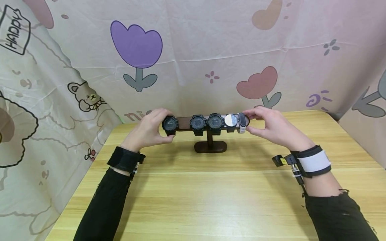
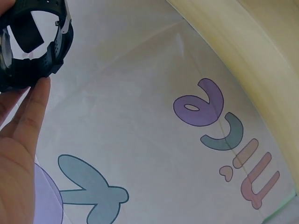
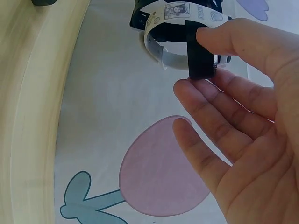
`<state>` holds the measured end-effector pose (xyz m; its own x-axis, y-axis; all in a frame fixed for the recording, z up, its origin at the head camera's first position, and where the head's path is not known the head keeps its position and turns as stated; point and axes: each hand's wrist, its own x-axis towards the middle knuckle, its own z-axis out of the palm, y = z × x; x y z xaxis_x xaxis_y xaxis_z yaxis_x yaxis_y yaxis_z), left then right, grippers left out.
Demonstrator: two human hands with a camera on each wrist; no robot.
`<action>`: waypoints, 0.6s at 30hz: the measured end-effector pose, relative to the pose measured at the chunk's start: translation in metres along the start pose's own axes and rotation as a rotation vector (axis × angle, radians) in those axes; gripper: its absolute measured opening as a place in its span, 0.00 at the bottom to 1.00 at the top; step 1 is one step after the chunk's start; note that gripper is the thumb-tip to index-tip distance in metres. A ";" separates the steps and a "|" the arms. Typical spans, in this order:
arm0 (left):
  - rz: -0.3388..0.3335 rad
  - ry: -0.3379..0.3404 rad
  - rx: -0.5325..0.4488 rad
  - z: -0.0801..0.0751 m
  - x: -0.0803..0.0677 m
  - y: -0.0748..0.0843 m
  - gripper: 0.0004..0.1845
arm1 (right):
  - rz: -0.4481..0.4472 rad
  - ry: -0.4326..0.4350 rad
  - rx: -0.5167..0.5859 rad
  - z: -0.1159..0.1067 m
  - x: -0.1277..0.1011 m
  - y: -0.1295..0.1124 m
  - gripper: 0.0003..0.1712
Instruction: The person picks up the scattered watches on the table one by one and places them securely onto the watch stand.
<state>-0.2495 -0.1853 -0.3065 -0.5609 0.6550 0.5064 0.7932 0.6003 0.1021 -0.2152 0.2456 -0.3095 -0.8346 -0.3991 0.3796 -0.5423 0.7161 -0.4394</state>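
Note:
A dark brown watch stand (image 1: pixel 210 146) with a horizontal bar stands on the table, several watches strapped along the bar. My left hand (image 1: pixel 149 129) holds a black digital watch (image 1: pixel 170 124) at the bar's left end, thumb and fingers on opposite sides. In the left wrist view, fingertips touch the band of this black watch (image 2: pixel 58 51). With thumb and fingers, my right hand (image 1: pixel 272 127) pinches the bar's right end (image 3: pixel 201 56). Beside those fingers sits a slim smart band with a white strap (image 1: pixel 242 124). Next to it is a watch with a bright round face (image 1: pixel 231 120).
Two more black digital watches, one left of centre (image 1: pixel 197 123) and one at the middle (image 1: pixel 215 122), hang on the bar. The light wooden table (image 1: pixel 211 201) extends in front of the stand. A printed cloth (image 1: pixel 193 50) hangs right behind it.

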 end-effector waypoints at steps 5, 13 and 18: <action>-0.002 -0.008 -0.001 0.001 0.002 0.001 0.34 | 0.002 -0.001 0.005 0.000 0.000 0.000 0.27; 0.015 -0.010 -0.015 0.005 0.008 0.004 0.34 | 0.006 -0.003 -0.004 0.000 0.001 -0.001 0.27; 0.027 -0.005 -0.028 0.008 0.011 0.005 0.35 | 0.008 -0.005 0.000 0.000 0.000 -0.001 0.27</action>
<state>-0.2534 -0.1714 -0.3078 -0.5406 0.6731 0.5047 0.8143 0.5694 0.1128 -0.2151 0.2450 -0.3088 -0.8397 -0.3959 0.3718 -0.5352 0.7195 -0.4426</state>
